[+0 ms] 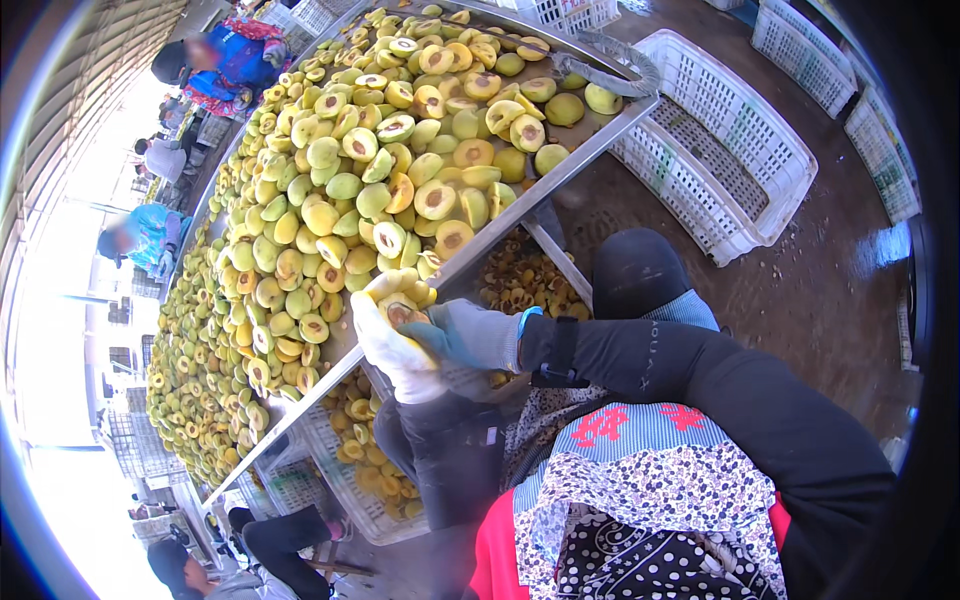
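White fabric, stained yellow at the fingers, covered the left hand [390, 345], which was closed around a rounded yellow-green fruit half [402, 313] with a brown centre. The right hand [475, 335], in a grey-blue glove, bore close against the same piece with its fingers curled; whether it also gripped a tool could not be told. The fruit half sat between the two hands, over the line of the straight silver metal rim [575, 166].

Principal risk, in this inspector's judgement: moist flesh against damp gloves could have let the piece slip and fall beneath the left hand. Excess pressure could have crushed it. Had a blade been hidden in the right hand, a slip could have reached the left thumb. A knock from the left hand could have tipped loose pieces over the rim.

Beyond the left hand rose a broad heap of green-and-yellow halved fruit [340, 190]. Below the right hand lay a pile of brown, shell-like pieces [530, 275]. Below the left hand stood a white plastic crate of yellow fruit. Well right of the right hand stood a large white latticed crate [688, 190], partly obstructed by a dark-clad knee [640, 268].
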Available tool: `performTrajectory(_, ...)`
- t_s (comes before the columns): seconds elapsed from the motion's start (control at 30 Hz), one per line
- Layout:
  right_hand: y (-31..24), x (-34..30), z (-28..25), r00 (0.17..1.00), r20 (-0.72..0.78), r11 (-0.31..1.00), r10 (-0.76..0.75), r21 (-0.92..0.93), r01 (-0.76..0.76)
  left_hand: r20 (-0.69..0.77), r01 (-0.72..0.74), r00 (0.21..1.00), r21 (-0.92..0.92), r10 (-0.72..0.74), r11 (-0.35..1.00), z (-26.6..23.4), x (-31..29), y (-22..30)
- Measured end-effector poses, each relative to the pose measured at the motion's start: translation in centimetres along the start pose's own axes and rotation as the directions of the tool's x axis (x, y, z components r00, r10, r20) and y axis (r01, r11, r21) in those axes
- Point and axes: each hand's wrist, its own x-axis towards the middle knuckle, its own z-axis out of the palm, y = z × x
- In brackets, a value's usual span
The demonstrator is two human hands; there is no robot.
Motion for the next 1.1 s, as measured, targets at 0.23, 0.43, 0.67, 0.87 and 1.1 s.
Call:
performTrajectory(0.23, 1.4, 0.3, 0.2, 0.99, 0.107, 0.99, -0.091, -0.097, 0.102, -0.001, -0.003, 1.0, 0.156, 0.004, 0.988, 0.0, -0.4, 0.6)
performTrajectory(0.43, 5.8, 0.7, 3.6, 0.983, 0.017, 0.959, -0.18, 0.226, 0.172, 0.11, -0.048, 0.994, 0.188, 0.027, 0.981, 0.2, -0.5, 0.5)
performTrajectory(0.67, -1.8, -1.1, -1.5, 0.741, 0.593, 0.723, 0.317, 0.355, -0.593, -0.076, 0.088, 0.992, -0.184, -0.104, 0.979, -0.9, 0.2, 0.6)
performTrajectory(0.87, -1.2, -2.0, -1.1, 0.671, 0.691, 0.477, 0.267, 0.51, -0.715, -0.003, -0.034, 0.999, -0.491, 0.038, 0.87, -7.2, 2.7, 2.0)
performTrajectory(1.1, -0.9, -1.4, -1.7, 0.748, 0.577, 0.659, 0.328, 0.428, -0.619, -0.426, 0.13, 0.68, 0.871, 0.597, 0.473, -16.3, -2.1, 9.5)
